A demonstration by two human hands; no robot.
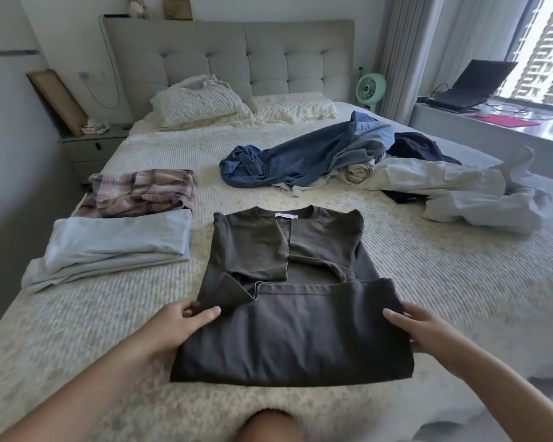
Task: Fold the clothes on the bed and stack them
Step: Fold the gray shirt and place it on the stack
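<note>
A dark olive T-shirt (288, 314) lies on the bed (444, 298) in front of me, its sleeves folded in and its lower part folded up over the body. My left hand (186, 323) pinches the left corner of the folded-up part. My right hand (425, 330) grips the right edge of the same fold, fingers over the cloth. To the left lies a folded light-blue garment (115, 247), and behind it a folded pink plaid garment (141, 193). Unfolded clothes lie at the back right: a denim shirt (307, 157), white trousers (454, 193) and a dark piece (419, 148).
Two pillows (205, 103) lean at the grey headboard (230, 55). A nightstand (90, 148) stands at the left, a green fan (369, 87) at the right of the bed. A laptop (473, 84) sits on the window ledge. My knee (268, 425) shows at the bottom.
</note>
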